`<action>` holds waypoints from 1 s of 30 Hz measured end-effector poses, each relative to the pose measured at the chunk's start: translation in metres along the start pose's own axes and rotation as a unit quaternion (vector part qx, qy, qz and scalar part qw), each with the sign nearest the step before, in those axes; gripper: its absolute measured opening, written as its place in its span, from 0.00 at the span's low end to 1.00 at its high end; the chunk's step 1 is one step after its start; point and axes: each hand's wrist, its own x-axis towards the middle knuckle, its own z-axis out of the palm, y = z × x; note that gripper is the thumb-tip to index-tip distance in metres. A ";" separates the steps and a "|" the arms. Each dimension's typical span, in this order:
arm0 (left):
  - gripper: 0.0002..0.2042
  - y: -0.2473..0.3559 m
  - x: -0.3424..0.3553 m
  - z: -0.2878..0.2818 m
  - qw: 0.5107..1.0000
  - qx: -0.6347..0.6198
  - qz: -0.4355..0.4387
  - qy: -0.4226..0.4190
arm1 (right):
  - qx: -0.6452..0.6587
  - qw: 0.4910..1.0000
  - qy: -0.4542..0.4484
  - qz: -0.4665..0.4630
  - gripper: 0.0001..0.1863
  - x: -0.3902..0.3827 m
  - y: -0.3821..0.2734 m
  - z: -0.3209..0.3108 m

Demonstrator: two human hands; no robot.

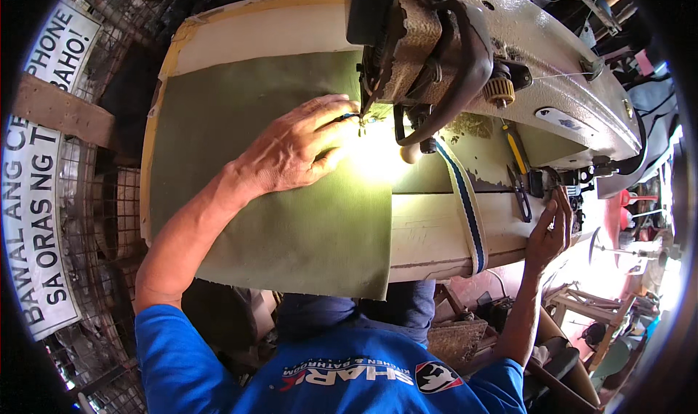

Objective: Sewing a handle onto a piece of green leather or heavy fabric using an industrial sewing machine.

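A green sheet of cloth (291, 232) lies over the sewing machine's bed and hangs past its front edge. On it rests my left hand (302, 148), palm down with fingers apart, the fingertips close beside the presser foot (362, 125). A small piece of blue-and-white webbing shows at those fingertips; its full run there is hidden. The longer striped strap (463, 199) comes from under the machine head and drops over the front edge. At the machine's right end, my right hand (550, 232) has its fingers stretched up against the handwheel (572, 190), which is partly hidden.
The sewing machine head (414, 50) and its arm overhang the bed, with a bright lamp glow at the needle. A yellow-handled tool (515, 146) and dark scissors or snips (520, 196) lie to the right. Wire mesh (120, 196) with white signs stands left.
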 end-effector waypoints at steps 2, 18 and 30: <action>0.15 -0.001 0.001 -0.001 1.000 -0.015 0.003 0.003 | 0.003 1.000 0.003 0.003 0.11 -0.001 0.000 0.001; 0.14 0.002 -0.001 0.003 1.000 -0.025 0.004 0.015 | -0.091 0.981 0.130 -0.113 0.23 0.064 0.046 -0.021; 0.24 -0.016 0.003 0.014 0.993 -0.050 -0.105 -0.038 | -0.290 0.887 -0.144 -0.328 0.21 0.280 0.241 -0.061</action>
